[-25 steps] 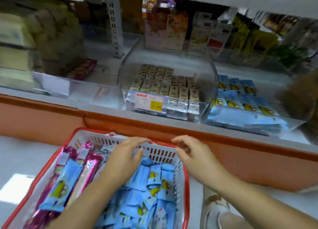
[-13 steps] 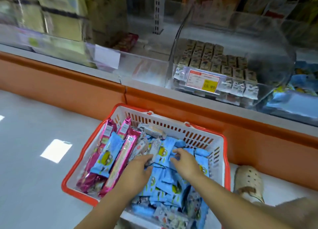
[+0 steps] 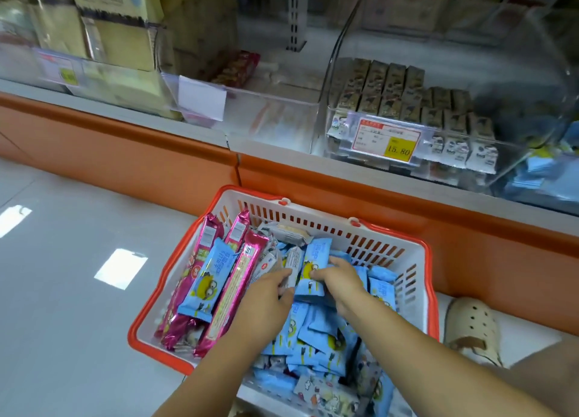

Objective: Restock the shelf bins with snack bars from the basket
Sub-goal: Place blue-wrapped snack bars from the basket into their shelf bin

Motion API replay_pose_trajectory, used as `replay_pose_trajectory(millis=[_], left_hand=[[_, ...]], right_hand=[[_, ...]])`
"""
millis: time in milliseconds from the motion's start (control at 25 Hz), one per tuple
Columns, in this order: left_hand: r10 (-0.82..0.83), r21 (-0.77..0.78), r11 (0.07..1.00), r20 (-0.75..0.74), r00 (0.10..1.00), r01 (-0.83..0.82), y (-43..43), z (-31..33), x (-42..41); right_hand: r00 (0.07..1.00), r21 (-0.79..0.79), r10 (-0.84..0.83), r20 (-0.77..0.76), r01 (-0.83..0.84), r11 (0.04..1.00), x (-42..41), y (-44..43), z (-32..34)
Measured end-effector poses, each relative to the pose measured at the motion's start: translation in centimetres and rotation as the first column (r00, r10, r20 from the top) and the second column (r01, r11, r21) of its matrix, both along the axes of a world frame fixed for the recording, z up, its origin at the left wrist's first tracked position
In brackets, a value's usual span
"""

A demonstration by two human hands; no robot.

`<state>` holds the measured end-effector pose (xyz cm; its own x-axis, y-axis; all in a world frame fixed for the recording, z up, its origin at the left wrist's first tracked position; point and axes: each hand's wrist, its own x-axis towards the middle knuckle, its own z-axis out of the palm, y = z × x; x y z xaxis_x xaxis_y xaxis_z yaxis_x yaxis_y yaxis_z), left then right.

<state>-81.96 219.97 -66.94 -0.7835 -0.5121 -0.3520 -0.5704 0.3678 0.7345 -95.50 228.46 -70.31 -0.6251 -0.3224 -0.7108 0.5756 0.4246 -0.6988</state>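
Observation:
A white basket with a red rim (image 3: 391,253) stands on the floor below the shelf. It holds several light-blue snack bars (image 3: 316,332), long pink packs (image 3: 232,288) at its left side and a few grey-white bars. Both hands are inside it. My left hand (image 3: 266,294) pinches a small grey-white bar (image 3: 293,264) between thumb and fingers. My right hand (image 3: 341,278) has its fingers curled over an upright blue snack bar (image 3: 316,263). Above, a clear shelf bin (image 3: 438,153) holds rows of olive-green bars (image 3: 407,93) behind a price tag.
An orange shelf base (image 3: 344,184) runs just behind the basket. A second clear bin (image 3: 269,115) to the left is nearly bare, and blue packs (image 3: 539,169) fill a bin at the far right. A cream shoe (image 3: 473,325) sits right of the basket. Grey floor (image 3: 62,291) lies to the left.
The view tilted down and closer to the basket. Both hands dropped from the basket's far rim into the bars, and each now grasps a bar.

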Motion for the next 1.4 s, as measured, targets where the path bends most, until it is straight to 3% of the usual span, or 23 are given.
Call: replay_pose_trajectory(millis=[120, 240, 320, 520, 600, 680, 760, 840, 920, 1040, 1120, 1240, 1400], left_hand=[[0.078, 0.103, 0.992, -0.024, 0.997, -0.076, 0.2, 1.5, -1.3], [0.124, 0.323, 0.942, -0.093, 0.988, -0.088, 1.5, 3.5, -3.0], [0.11, 0.382, 0.923, -0.155, 0.982, -0.043, 2.5, 4.9, -3.8], [0.033, 0.334, 0.938, -0.344, 0.938, 0.089, 5.6, 9.9, -7.0], [-0.054, 0.209, 0.963, -0.465, 0.884, 0.169, 6.9, 12.4, -9.2], [-0.186, -0.073, 0.982, -0.576, 0.796, 0.177, 8.0, 15.7, -12.1], [-0.345, -0.343, 0.929, -0.672, 0.656, 0.138, 8.8, 19.2, -15.4], [-0.52, -0.573, 0.81, -0.601, 0.607, 0.126, 9.4, 21.9, -19.3], [-0.629, -0.727, 0.666, -0.432, 0.646, 0.163, 9.8, 23.2, -23.1], [-0.676, -0.806, 0.532, -0.221, 0.703, 0.258, 9.1, 22.1, -26.3], [-0.696, -0.796, 0.528, -0.208, 0.687, 0.294, 8.6, 21.0, -27.1], [-0.705, -0.804, 0.528, -0.234, 0.669, 0.276, 8.3, 20.1, -27.5], [-0.688, -0.814, 0.531, -0.252, 0.68, 0.235, 8.2, 19.9, -27.9]], right_hand=[[0.995, -0.193, 0.001, 0.097, 0.017, 0.981, -0.4, 2.0, 2.2], [0.999, -0.32, 0.006, 0.051, 0.011, 0.947, -0.8, 4.2, 4.9], [1.0, -0.375, 0.012, -0.029, -0.022, 0.927, -0.7, 6.0, 7.1], [0.923, -0.344, 0.069, -0.378, -0.209, 0.916, -2.0, 11.2, 14.2], [0.851, -0.31, 0.047, -0.524, -0.242, 0.919, -3.6, 13.1, 17.6], [0.733, -0.309, -0.077, -0.675, -0.187, 0.933, -6.2, 15.1, 21.2], [0.596, -0.398, -0.292, -0.748, -0.051, 0.916, -10.1, 17.0, 24.9], [0.483, -0.477, -0.471, -0.738, 0.121, 0.871, -15.2, 18.8, 27.7], [0.454, -0.415, -0.501, -0.737, 0.281, 0.865, -20.8, 19.8, 28.9], [0.587, -0.19, -0.368, -0.721, 0.343, 0.92, -27.1, 18.9, 27.7], [0.66, -0.075, -0.243, -0.711, 0.272, 0.959, -29.2, 17.5, 26.3], [0.68, 0.007, -0.132, -0.721, 0.197, 0.98, -31.2, 15.3, 24.9], [0.689, 0.324, 0.184, -0.701, 0.078, 0.943, -32.6, 13.6, 23.9]])
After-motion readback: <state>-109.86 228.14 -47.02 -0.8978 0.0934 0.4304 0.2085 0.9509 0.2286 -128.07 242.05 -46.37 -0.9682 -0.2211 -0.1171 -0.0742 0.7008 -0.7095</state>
